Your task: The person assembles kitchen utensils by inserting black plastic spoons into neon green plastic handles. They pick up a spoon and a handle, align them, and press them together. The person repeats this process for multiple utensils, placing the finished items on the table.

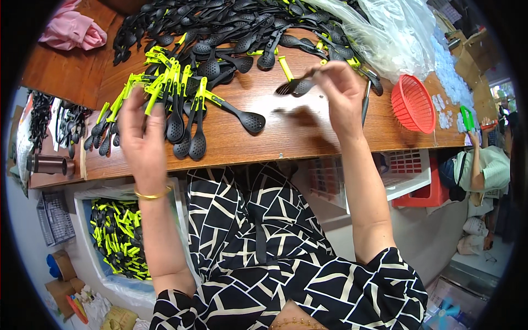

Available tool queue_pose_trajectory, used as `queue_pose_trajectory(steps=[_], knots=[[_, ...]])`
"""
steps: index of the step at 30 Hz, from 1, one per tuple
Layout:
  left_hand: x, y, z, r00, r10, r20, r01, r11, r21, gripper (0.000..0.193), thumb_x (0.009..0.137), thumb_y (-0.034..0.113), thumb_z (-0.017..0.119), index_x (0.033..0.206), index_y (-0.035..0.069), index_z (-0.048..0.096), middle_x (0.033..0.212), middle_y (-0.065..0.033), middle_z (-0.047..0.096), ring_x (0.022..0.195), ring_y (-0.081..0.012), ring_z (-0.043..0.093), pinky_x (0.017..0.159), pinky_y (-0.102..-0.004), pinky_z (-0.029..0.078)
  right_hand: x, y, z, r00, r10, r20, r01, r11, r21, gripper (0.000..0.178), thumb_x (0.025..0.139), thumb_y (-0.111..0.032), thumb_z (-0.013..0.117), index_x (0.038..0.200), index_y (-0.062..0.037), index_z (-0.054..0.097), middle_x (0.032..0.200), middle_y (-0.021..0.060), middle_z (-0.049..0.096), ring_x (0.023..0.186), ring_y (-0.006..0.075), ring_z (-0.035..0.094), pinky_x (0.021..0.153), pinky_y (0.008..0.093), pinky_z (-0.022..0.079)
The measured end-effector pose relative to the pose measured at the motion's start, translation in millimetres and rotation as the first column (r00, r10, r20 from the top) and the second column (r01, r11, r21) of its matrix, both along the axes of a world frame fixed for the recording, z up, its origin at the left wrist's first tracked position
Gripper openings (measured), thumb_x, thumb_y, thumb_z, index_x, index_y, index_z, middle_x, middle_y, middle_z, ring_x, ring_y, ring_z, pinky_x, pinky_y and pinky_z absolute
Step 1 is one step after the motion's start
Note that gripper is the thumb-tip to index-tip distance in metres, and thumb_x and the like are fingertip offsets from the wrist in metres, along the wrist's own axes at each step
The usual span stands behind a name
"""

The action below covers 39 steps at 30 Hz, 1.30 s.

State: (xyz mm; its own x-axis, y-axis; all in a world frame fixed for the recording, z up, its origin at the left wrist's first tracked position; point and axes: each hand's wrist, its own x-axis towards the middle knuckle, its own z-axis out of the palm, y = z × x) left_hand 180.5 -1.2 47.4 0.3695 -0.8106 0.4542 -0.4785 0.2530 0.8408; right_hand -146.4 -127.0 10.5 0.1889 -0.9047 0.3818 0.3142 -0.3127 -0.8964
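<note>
At the wooden table (242, 144), in the head view, the right hand (345, 98) has thumb and fingertips clamped on a black slotted utensil (301, 86), raised above the surface. The left hand (142, 137), motion-blurred, shows thumb and fingers apart beside green-handled perforated spoons (175, 125); contact cannot be determined.

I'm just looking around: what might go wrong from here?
The perforated spoons lie close to the front edge of the tabletop, so a brush of the left hand might knock one off. Their green handles overlap, so lifting one could drag its neighbours. The black spoon at the right hand is above the table; a loose grip could drop it.
</note>
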Motion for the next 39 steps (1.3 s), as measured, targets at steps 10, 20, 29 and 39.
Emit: queue_pose_trajectory(steps=[10, 20, 29, 39], knots=[[-109, 14, -47, 0.416, -0.331, -0.847, 0.795, 0.585, 0.162, 0.034, 0.106, 0.014, 0.062, 0.137, 0.000, 0.059, 0.092, -0.0044, 0.069, 0.093, -0.0158, 0.072, 0.080, -0.0276, 0.056, -10, 13, 15, 0.759, -0.031, -0.650, -0.073, 0.989, -0.131, 0.016, 0.094, -0.018, 0.073, 0.104, -0.0075, 0.077, 0.108, 0.0055, 0.077, 0.100, 0.0189, 0.069, 0.086, 0.0332, 0.052], [-120, 3, -58, 0.573, -0.206, -0.793, 0.602, 0.762, 0.237, 0.032, 0.106, 0.011, 0.061, 0.135, -0.001, 0.056, 0.108, -0.0076, 0.069, 0.097, -0.0158, 0.073, 0.080, -0.0249, 0.058, 39, -86, -24, 0.159, -0.489, -0.858, -0.097, 0.857, -0.506, 0.025, 0.089, -0.031, 0.076, 0.107, -0.0131, 0.072, 0.104, 0.0079, 0.073, 0.107, 0.0312, 0.066, 0.092, 0.0477, 0.048], [-112, 13, -62, 0.867, -0.266, -0.422, 0.397, 0.881, 0.259, 0.031, 0.103, 0.005, 0.064, 0.132, -0.003, 0.063, 0.105, -0.0057, 0.069, 0.087, -0.0132, 0.074, 0.079, -0.0243, 0.059, 15, -10, 20, 0.721, -0.031, -0.692, -0.212, 0.941, -0.263, 0.011, 0.091, -0.012, 0.077, 0.100, -0.0076, 0.076, 0.098, 0.0073, 0.074, 0.091, 0.0209, 0.072, 0.078, 0.0340, 0.056], [-110, 20, -46, 0.912, -0.336, -0.237, 0.394, 0.879, 0.269, 0.028, 0.100, 0.001, 0.065, 0.127, -0.005, 0.068, 0.108, -0.0094, 0.068, 0.087, -0.0149, 0.075, 0.076, -0.0252, 0.059, 19, 11, 53, 0.590, 0.115, -0.799, -0.526, 0.806, -0.272, 0.013, 0.088, -0.009, 0.076, 0.100, -0.0077, 0.076, 0.096, 0.0066, 0.072, 0.093, 0.0248, 0.071, 0.082, 0.0370, 0.056]])
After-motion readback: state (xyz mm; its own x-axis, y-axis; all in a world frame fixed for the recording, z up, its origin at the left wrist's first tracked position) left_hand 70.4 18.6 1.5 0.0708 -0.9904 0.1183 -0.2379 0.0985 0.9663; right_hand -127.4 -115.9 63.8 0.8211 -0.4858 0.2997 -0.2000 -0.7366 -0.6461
